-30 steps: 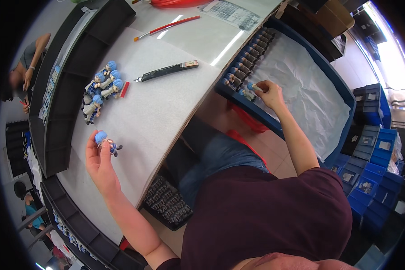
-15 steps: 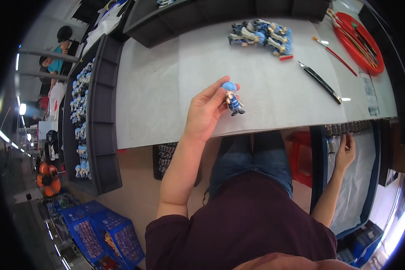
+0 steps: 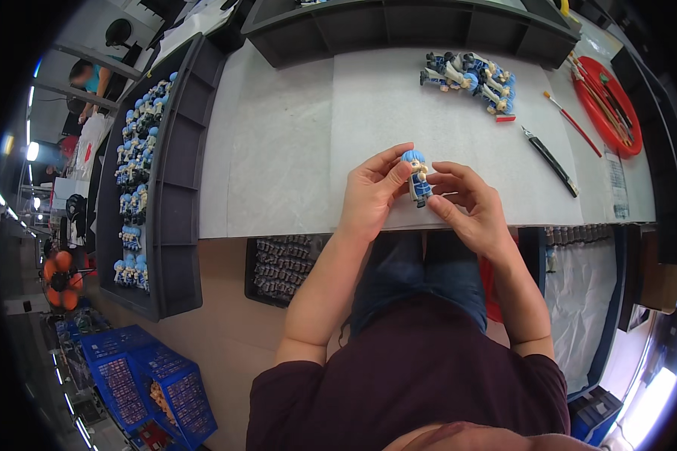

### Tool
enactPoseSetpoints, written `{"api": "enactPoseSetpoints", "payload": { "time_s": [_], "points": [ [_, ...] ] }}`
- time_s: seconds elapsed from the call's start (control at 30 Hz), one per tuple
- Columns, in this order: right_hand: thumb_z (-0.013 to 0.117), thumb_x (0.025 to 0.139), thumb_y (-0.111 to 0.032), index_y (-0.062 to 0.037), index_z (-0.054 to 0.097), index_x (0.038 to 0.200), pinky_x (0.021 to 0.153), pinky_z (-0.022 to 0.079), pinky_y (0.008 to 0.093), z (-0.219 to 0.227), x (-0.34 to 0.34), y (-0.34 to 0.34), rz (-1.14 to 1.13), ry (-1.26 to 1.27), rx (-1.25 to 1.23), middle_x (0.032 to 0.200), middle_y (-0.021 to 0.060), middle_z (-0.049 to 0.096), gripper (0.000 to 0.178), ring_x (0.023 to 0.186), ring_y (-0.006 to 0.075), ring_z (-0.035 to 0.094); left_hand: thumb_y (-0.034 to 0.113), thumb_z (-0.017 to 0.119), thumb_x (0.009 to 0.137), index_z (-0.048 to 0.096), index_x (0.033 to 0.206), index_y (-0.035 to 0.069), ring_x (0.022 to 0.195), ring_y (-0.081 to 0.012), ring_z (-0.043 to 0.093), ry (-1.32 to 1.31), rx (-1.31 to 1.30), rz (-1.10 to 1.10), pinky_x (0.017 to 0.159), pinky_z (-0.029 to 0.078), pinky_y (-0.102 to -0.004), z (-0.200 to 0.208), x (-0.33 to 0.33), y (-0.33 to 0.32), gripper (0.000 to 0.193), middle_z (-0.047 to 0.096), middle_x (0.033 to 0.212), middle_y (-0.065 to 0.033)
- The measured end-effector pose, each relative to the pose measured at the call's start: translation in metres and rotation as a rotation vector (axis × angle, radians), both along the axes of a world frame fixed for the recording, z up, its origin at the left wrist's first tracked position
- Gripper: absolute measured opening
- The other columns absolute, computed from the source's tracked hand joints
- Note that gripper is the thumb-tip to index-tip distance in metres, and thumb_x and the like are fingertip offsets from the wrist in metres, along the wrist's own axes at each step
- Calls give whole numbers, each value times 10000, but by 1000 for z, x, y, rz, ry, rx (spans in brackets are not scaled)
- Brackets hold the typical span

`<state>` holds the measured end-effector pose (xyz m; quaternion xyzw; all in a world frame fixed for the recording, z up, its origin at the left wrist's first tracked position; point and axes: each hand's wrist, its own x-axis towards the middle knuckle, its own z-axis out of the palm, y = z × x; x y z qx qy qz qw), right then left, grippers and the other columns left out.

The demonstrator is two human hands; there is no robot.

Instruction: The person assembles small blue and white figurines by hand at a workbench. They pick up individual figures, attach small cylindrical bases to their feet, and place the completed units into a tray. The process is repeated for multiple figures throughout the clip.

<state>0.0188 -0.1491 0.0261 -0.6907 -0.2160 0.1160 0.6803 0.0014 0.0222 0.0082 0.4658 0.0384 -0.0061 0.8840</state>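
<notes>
A small blue-haired figurine [image 3: 419, 180] in a blue outfit with a pale cape is held upright over the near part of the table. My left hand [image 3: 374, 192] pinches it at the head and side between thumb and fingers. From the right, my right hand [image 3: 470, 207] curls its fingers and thumb against the figurine's lower side and feet. Whether a small part sits within the right fingers is hidden. Beyond the hands, a cluster of similar figurines [image 3: 470, 77] lies on the white sheet [image 3: 293, 143], beside a small red block [image 3: 505, 118].
A black craft knife [image 3: 551, 161] and a red-handled brush [image 3: 575, 126] lie at right, near a red oval tray [image 3: 633, 139] of brushes. Grey divided bins [image 3: 174, 203] stand left, holding figurines, and at the back [image 3: 421, 34]. A lined tray [image 3: 579, 301] sits low right; blue crates [image 3: 147, 376] low left.
My right hand has left the lined tray at right and come to the figurine. My left hand still holds the figurine, now turned more upright. The whole view has shifted.
</notes>
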Motion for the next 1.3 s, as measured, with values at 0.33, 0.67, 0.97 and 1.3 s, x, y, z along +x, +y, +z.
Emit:
{"api": "enactPoseSetpoints", "payload": {
  "time_s": [0.33,0.67,0.97,1.3],
  "points": [
    [565,865,-41,19,462,1192,788,496,279,-13,4,5,49,149,95,1008,141,602,348,901,150,585,165,525,908,545,1156,-2,905,-153,589,-27,15,20,790,491,-310,-4,-1,-1,300,620,998,-76],
    [585,854,-44,16,465,1189,743,511,270,-15,1,4,27,155,96,988,133,599,361,854,149,600,155,495,923,535,1158,-8,910,-154,588,-10,35,39,804,487,-308,-2,0,-2,289,617,996,-82],
    [758,679,-35,6,546,1097,739,512,270,-28,-1,9,-188,-203,42,1032,110,587,470,928,167,583,207,593,874,567,1130,-22,854,-93,550,-138,297,83,761,468,-242,-6,-4,-5,344,607,952,-45],
    [751,696,-66,0,525,1140,749,500,269,-24,1,5,-190,-193,26,1081,101,571,502,936,155,563,98,565,875,551,1142,-28,920,-155,584,-67,154,87,850,477,-321,-8,-2,-3,296,624,1000,-93]
  ]
}}
